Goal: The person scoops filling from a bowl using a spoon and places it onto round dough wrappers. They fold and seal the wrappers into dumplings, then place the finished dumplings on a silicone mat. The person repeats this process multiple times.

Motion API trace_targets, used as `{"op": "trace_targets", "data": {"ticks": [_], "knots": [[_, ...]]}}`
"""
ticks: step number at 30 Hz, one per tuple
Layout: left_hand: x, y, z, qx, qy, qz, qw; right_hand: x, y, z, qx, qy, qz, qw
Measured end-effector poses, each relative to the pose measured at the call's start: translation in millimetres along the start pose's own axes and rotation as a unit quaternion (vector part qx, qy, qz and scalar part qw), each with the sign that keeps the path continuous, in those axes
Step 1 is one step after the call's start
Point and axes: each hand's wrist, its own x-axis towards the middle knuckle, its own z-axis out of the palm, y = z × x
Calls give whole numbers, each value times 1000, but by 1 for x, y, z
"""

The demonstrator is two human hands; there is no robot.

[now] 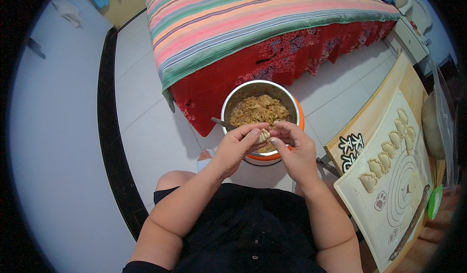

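A small pale dumpling (pixel 263 136) with a pleated edge is held over a metal bowl (pixel 226 102). My left hand (pixel 238 144) is closed around it, thumb on top. From the other side my right hand (pixel 296 151) meets it with curled fingers and thumb at its right end; the exact contact is partly hidden. Inside the bowl lies brownish minced filling (pixel 260 110), flecked with green. A metal utensil handle (pixel 223 123) sticks out over the bowl's left rim, its lower end hidden.
On the right, several folded dumplings (pixel 387 149) sit in rows on a white mat (pixel 362 209) over a wooden board (pixel 374 107). A dark rolling pin (pixel 411 224) and a green scraper-like piece (pixel 435 202) lie at its edge. A bed with a striped cover (pixel 204 34) stands ahead.
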Motion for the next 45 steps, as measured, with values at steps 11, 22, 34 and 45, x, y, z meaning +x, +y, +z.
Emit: {"op": "trace_targets", "data": {"ticks": [11, 22, 34, 45], "knots": [[-2, 4, 3, -101, -39, -67, 992, 0, -3, -1, -117, -31, -79, 990], [-38, 29, 25, -43, -159, -155, 974, -39, -33, -21, -299, -168, -148, 928], [-51, 20, 64, 33, -304, -93, 948, -119, -92, -167, -161, 115, 37, 980], [-45, 18, 67, 68, -240, -92, 964, -53, -38, -316, -468, 260, 120, 836]]}}
